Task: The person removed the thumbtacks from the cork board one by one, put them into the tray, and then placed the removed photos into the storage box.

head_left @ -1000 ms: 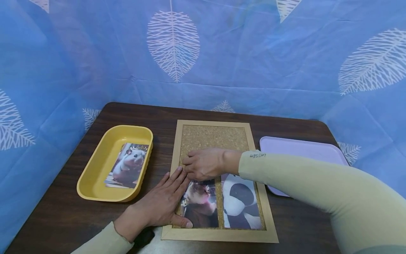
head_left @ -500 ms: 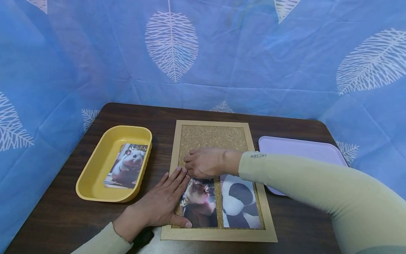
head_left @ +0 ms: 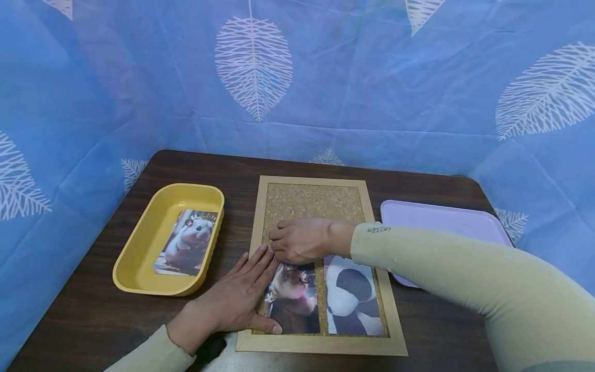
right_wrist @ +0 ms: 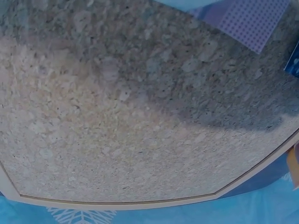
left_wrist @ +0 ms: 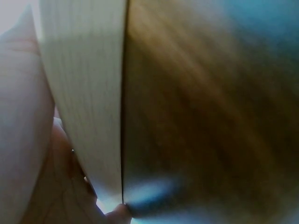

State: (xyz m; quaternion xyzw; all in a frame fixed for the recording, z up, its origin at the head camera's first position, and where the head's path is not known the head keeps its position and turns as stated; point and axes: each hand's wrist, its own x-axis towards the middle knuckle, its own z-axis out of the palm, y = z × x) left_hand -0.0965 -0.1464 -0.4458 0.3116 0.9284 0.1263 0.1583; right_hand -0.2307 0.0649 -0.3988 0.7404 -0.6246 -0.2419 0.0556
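A cork board (head_left: 316, 201) with a pale wooden frame lies on the table. Two photos lie side by side on its lower half: a crowned-animal photo (head_left: 294, 299) at left and a black-and-white plush animal photo (head_left: 354, 297) at right. My left hand (head_left: 241, 294) rests with straight fingers across the left frame edge and the left photo's side. My right hand (head_left: 304, 240), fingers curled, touches the board around the left photo's top corner; its fingertips and anything they pinch are hidden. The left wrist view shows the frame edge (left_wrist: 88, 93) beside the hand.
A yellow tray (head_left: 132, 258) at left holds a photo of a white crowned animal (head_left: 187, 242). A lilac tray (head_left: 446, 217) stands at right, partly behind my right sleeve (head_left: 432, 263). A blue leaf-patterned cloth (head_left: 372, 103) hangs behind the dark table (head_left: 93, 310).
Both hands stay in nearly the same place, the right one at the left photo's top corner. The head view shifts only slightly.
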